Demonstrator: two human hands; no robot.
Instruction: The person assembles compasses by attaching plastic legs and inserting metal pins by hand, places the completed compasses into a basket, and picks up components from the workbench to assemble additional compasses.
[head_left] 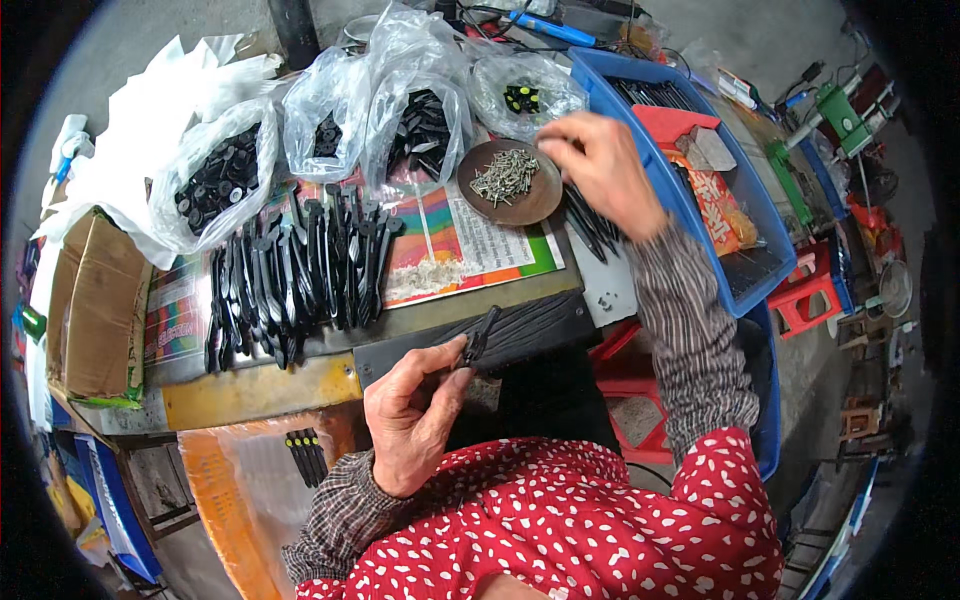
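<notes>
Over the table's front edge my left hand [415, 412] pinches a small black plastic part [481, 337] between thumb and fingertips. My right hand [608, 172] is at the right rim of a round brown dish [530, 206] holding many small metal screws [505, 176]. Its fingers are curled together, and whatever they may hold is hidden. Beneath that hand lie several long thin black parts [592, 222]. Left of the dish, a dense row of long black plastic pieces [290, 275] rests on a colourful printed sheet [440, 230].
Clear bags hold black round caps [222, 182], other black parts [418, 130] and black-and-yellow pieces [522, 98]. A cardboard box [98, 300] stands at the left. On the right sits a blue crate [735, 215] with a red packet [716, 208]. Red stools [808, 290] stand beyond.
</notes>
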